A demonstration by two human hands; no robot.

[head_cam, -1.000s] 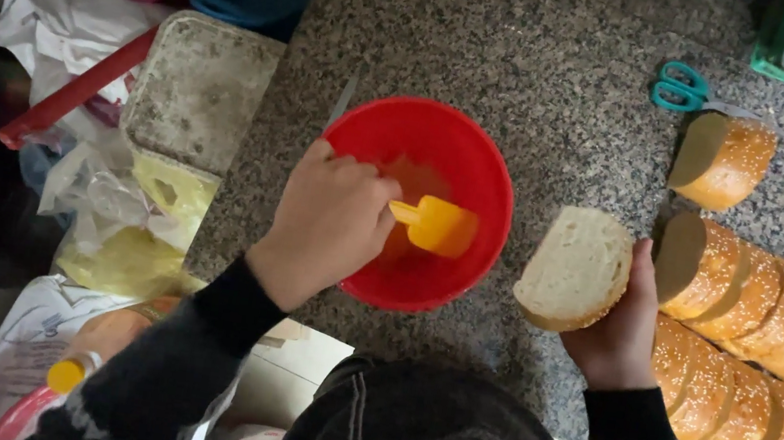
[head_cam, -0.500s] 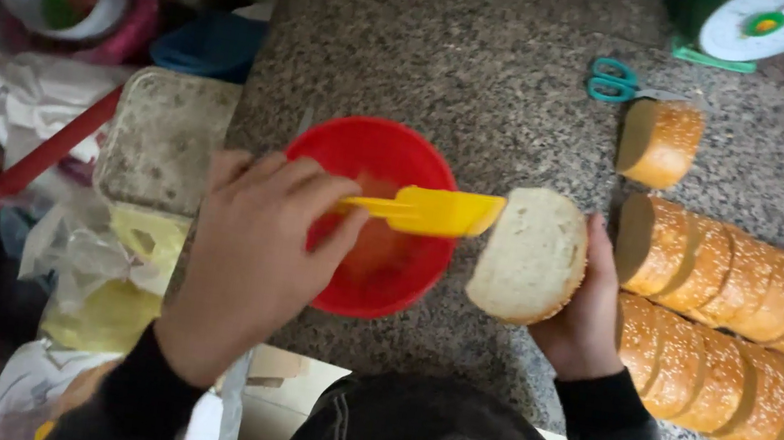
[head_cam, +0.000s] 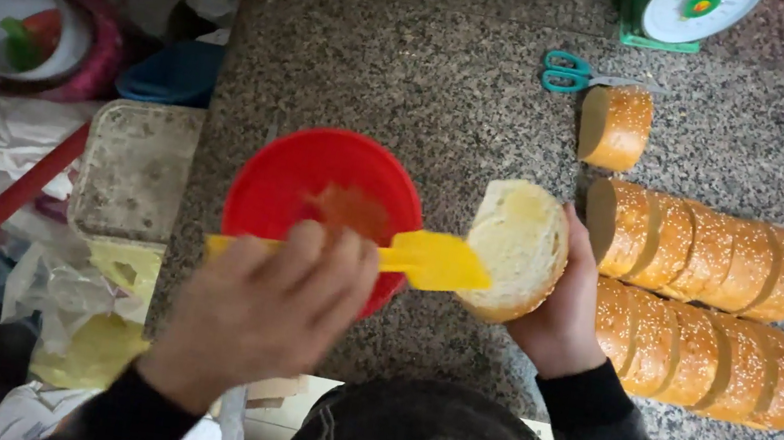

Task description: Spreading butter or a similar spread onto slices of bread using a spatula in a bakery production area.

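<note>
One red bowl [head_cam: 319, 202] sits in the middle of the frame. One yellow spatula [head_cam: 427, 259] reaches across it. The left hand [head_cam: 265, 304] is closed around the spatula handle. The right hand [head_cam: 567, 309] is wrapped around one bun half [head_cam: 514, 251] (cut side up), and the spatula tip touches it. Two rows of buns [head_cam: 699, 306] lie at the right, with one more bun [head_cam: 614, 126] and one pair of scissors [head_cam: 573, 72] above.

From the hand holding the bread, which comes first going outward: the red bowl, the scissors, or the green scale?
Measured from the right hand in the head view:
1. Red bowl, to its left, on the counter.
2. Scissors, beyond it, past the lone bun.
3. Green scale, farthest, at the counter's far edge.
</note>
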